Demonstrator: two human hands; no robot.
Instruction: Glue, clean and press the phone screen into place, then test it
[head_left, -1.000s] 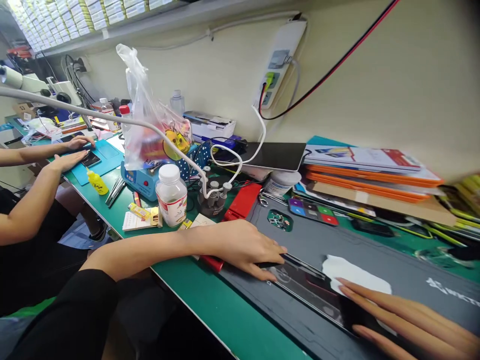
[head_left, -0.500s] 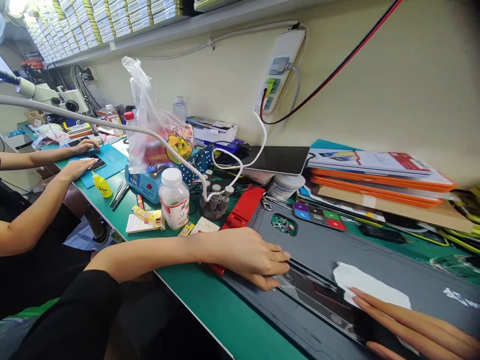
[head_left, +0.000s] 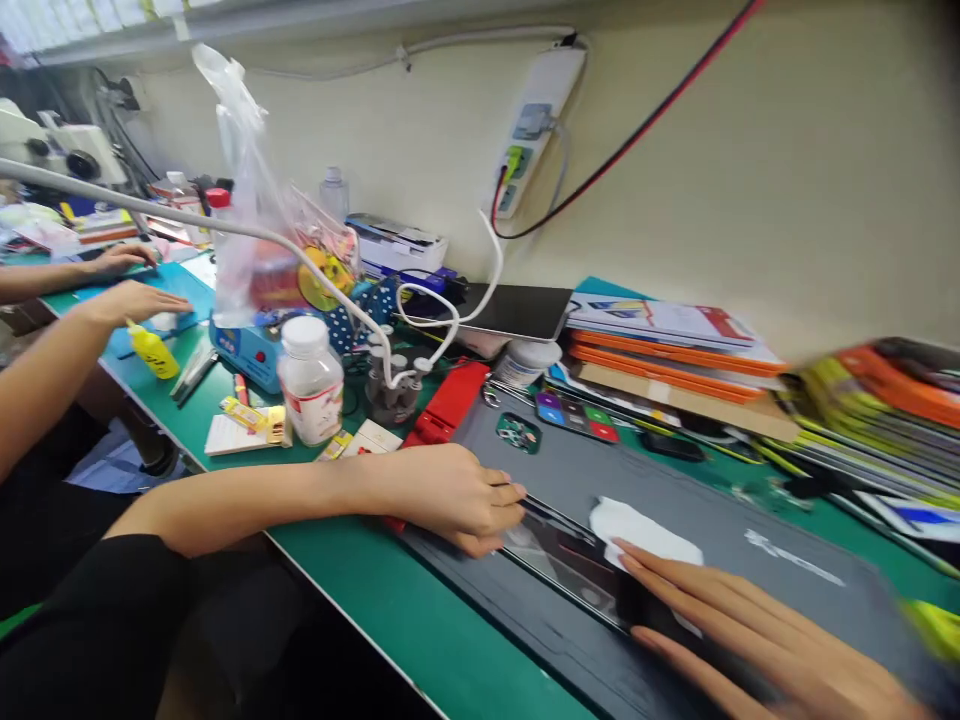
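Note:
A dark glossy phone (head_left: pixel 570 565) lies flat on a grey work mat (head_left: pixel 675 490) at the near edge of the green bench. My left hand (head_left: pixel 450 495) grips the phone's left end, fingers curled over its edge. My right hand (head_left: pixel 742 630) lies with stretched fingers on a white wipe (head_left: pixel 637 527), pressing it onto the phone's right part. The phone's right end is hidden under my right hand.
A red tool (head_left: pixel 446 405), a white-capped bottle (head_left: pixel 309 380), a cable holder (head_left: pixel 390 390), a coloured parts tray (head_left: pixel 576 415) and stacked orange-edged boxes (head_left: pixel 667 345) crowd the back. At far left another person's hands (head_left: pixel 127 295) rest on a blue mat beside a yellow bottle (head_left: pixel 152 350).
The view has swung right and down, so everything shifted left. My right hand with the wipe has slid left along the phone, closer to my left hand.

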